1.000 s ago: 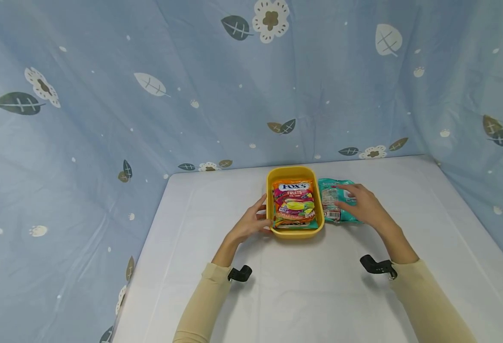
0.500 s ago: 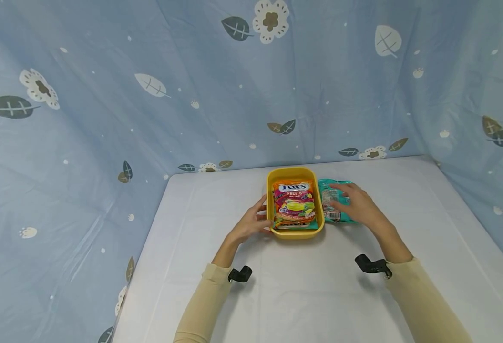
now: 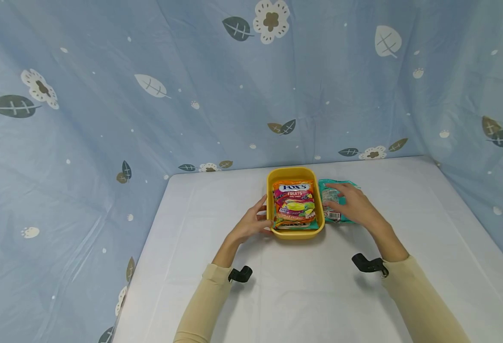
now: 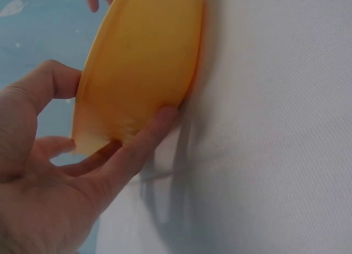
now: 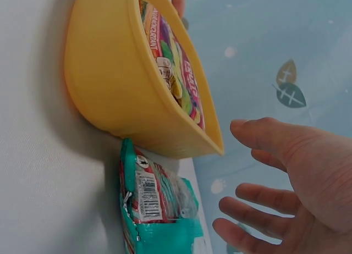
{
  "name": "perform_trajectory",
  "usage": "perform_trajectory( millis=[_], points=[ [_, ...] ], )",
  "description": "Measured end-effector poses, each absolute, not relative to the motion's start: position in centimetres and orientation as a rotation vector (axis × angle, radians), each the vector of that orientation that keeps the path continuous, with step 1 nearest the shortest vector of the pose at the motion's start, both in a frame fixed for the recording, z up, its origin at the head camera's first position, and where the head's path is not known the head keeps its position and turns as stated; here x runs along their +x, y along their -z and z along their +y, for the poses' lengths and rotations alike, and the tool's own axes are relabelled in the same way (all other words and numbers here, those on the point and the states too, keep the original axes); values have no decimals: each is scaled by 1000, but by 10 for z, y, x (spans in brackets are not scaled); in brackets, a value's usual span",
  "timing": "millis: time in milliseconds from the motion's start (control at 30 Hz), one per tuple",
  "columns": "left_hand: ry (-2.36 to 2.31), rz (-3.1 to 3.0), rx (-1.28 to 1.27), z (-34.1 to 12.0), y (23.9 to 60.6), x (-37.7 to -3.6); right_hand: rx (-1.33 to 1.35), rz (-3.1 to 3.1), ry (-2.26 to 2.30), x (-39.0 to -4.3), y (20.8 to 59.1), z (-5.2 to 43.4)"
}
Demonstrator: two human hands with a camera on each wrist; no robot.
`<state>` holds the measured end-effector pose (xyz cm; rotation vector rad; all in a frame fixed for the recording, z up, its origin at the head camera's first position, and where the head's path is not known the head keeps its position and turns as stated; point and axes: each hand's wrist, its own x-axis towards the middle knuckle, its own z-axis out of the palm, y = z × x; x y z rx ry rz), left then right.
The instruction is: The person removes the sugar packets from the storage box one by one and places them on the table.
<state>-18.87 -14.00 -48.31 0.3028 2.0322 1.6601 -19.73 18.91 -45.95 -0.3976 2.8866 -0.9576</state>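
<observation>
One yellow tray [image 3: 296, 235] stands on the white tabletop [image 3: 294, 290], toward its far edge, between your left grip [image 3: 248, 225] and your right grip [image 3: 358, 207]; both are bare hands. Your left grip holds the tray from outside at its near left corner, with bent fingers touching the rim and the outer wall.

Inside the tray you have an orange and purple packet [image 3: 294, 205] lying face up, marked FOX'S FRUITS, with fruit pictured on it. A teal edge [image 3: 307, 226] shows beneath it at the near end.

Your right grip is empty and loosely spread, thumb and fingers apart, above a teal packet [image 3: 329, 196]. That packet lies flat on the tabletop just beside the tray's right wall, a printed panel with fine text and a barcode [image 5: 148, 196] showing. From your right wrist view, a gap shows between your fingers and the packet.

You wear beige sleeves [image 3: 423, 305], and each wrist carries a black mount [image 3: 240, 274]. Behind the tabletop and along its sides hangs a blue cloth [image 3: 217, 105] printed with leaves, white flowers and small pale spots.
</observation>
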Motion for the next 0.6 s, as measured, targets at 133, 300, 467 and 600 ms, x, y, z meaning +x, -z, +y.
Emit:
perform_trajectory(
  millis=[133, 300, 467, 600],
  points=[
    [-1651, 2059, 309, -140, 482, -186, -419, 2887, 968, -197, 460, 188],
    [-1666, 2031, 294, -139, 477, -185, -424, 2885, 978, -198, 460, 183],
    [-1686, 1991, 284, -140, 475, -185, -420, 2882, 962, -199, 458, 178],
    [-1686, 1991, 286, -140, 476, -186, -438, 2868, 967, -199, 456, 175]
  ],
)
